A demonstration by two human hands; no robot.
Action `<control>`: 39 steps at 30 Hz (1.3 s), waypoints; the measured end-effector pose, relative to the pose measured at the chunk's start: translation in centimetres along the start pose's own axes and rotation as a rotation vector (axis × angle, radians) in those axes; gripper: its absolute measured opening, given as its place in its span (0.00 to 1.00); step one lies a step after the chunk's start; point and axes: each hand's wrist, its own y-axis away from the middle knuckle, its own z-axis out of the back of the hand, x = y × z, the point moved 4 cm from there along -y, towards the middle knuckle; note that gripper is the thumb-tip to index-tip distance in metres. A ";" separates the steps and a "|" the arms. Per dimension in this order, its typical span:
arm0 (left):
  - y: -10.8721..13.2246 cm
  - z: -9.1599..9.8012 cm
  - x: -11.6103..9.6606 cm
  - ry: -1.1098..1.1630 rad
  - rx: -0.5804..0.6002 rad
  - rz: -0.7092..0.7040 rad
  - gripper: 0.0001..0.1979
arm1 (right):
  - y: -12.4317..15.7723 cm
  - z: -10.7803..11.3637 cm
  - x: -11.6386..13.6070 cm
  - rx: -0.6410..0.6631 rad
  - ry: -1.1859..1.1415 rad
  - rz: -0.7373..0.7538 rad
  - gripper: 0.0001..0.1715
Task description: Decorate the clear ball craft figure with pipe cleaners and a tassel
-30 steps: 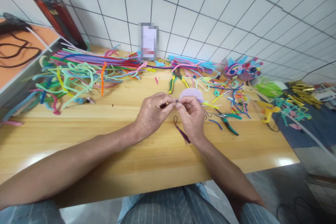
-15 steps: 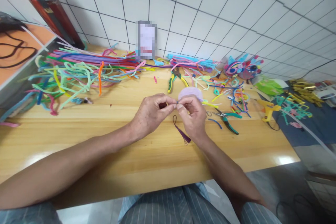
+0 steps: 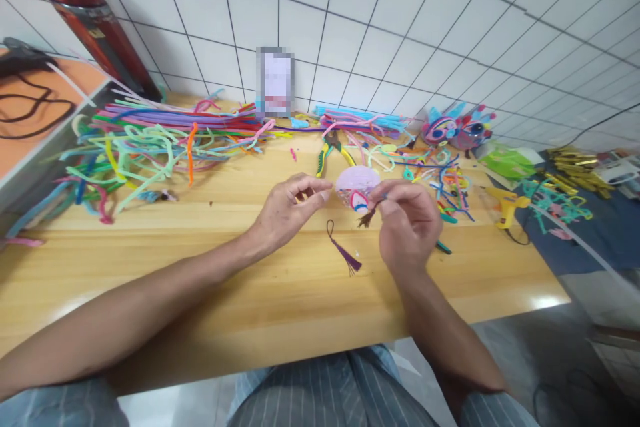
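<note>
At the far left of the frame, a red flask (image 3: pixel 95 27) leans in the view above a loose spread of coloured fuzzy stems (image 3: pixel 150 153). Coming in from the lower left, the left hand (image 3: pixel 287 210) is at the centre of the frame, its thumb and forefinger drawn almost tip to tip; the view is too small and soft there to tell whether they pinch anything fine. Just above those fingertips lie pliers with yellow-and-green handles (image 3: pixel 323 159), and below them, flat on the wooden table (image 3: pixel 270 320), a purple tassel (image 3: pixel 346 255), its loop pointing up the frame. A round lilac piece (image 3: pixel 357 178) is right of the left fingertips. Over its lower right edge, a little right of centre, hangs a short brown tassel (image 3: pixel 367 219), gripped at its top between the thumb and fingers of the right hand (image 3: pixel 413 227). Beyond, partly covered by that hand, are teal handles (image 3: pixel 447 219), and farther right a yellow glue gun (image 3: pixel 505 207). The step in hand seems to be working on the head of the brown tassel; the next move likely calls for a steady right pinch, with the left fingertips meeting the tassel's top delicately
</note>
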 end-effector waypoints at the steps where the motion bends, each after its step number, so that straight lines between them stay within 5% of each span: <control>1: 0.0 0.1 0.1 -0.017 -0.019 -0.017 0.11 | -0.1 0.5 0.6 0.010 -0.010 -0.027 0.07; 6: -0.6 0.4 1.6 -0.011 -0.039 0.055 0.16 | -0.3 4.1 2.1 0.050 -0.056 -0.230 0.15; 12: -1.1 1.0 4.3 -0.054 -0.071 0.173 0.19 | 0.0 8.6 0.4 0.082 -0.053 -0.492 0.18; 21: -1.3 0.0 3.3 -0.187 -0.008 -0.064 0.13 | -0.8 14.0 -1.3 0.019 -0.121 -0.581 0.19; 26: -3.6 -3.9 0.9 -0.302 0.200 -0.224 0.44 | -1.2 15.4 -2.5 0.009 -0.139 -0.604 0.19; 29: -5.4 -6.6 1.1 -0.305 0.290 -0.253 0.51 | -1.1 15.0 -3.8 0.010 -0.158 -0.633 0.17; 34: -7.2 -8.0 3.5 -0.219 0.247 -0.055 0.45 | -0.9 14.4 -4.8 -0.013 -0.149 -0.668 0.14; 39: -6.5 -6.9 3.6 0.225 0.115 0.234 0.38 | -0.9 14.6 -4.6 -0.032 -0.139 -0.646 0.13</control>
